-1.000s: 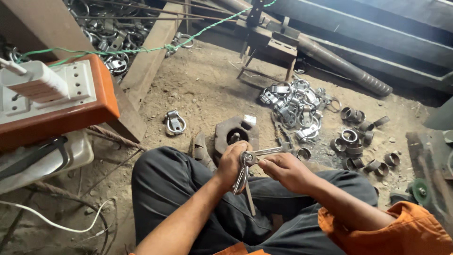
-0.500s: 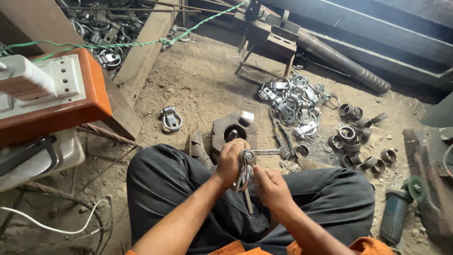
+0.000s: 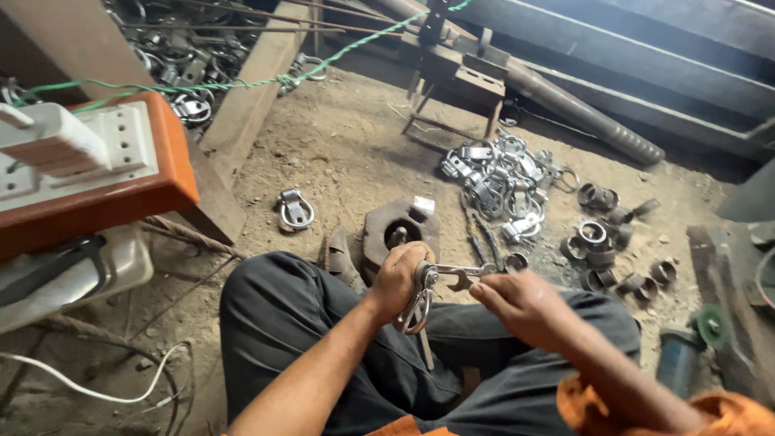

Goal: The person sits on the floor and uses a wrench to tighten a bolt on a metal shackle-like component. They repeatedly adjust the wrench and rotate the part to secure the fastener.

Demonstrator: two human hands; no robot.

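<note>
We sit on the dirt floor (image 3: 339, 153) with our legs folded, and the work is held just above our lap. Our left hand (image 3: 397, 276) is closed tight around the top of a metal shackle clamp (image 3: 416, 305), whose curved loop hangs down below the fist. Our right hand (image 3: 521, 305) pinches the shaft of a small wrench (image 3: 462, 277), whose head sits on the bolt at the clamp's top, right beside the left fist.

Compared with a second ago, our right hand has drawn back along the wrench toward its free end, and the wrench now lies nearly level between the two hands; half a second ago the right hand was lower and closer in. We judge from this that we are mid-turn on the bolt, resetting the hold for another stroke, so the clamp is not yet done.

Around us little else has altered. Just past our knees stands a dark iron block (image 3: 400, 230) with a round hole, and a lone finished clamp (image 3: 295, 210) lies to its left. A heap of shiny clamps (image 3: 496, 178) sits further out, with a scatter of short metal rings (image 3: 601, 242) beside it.
</note>
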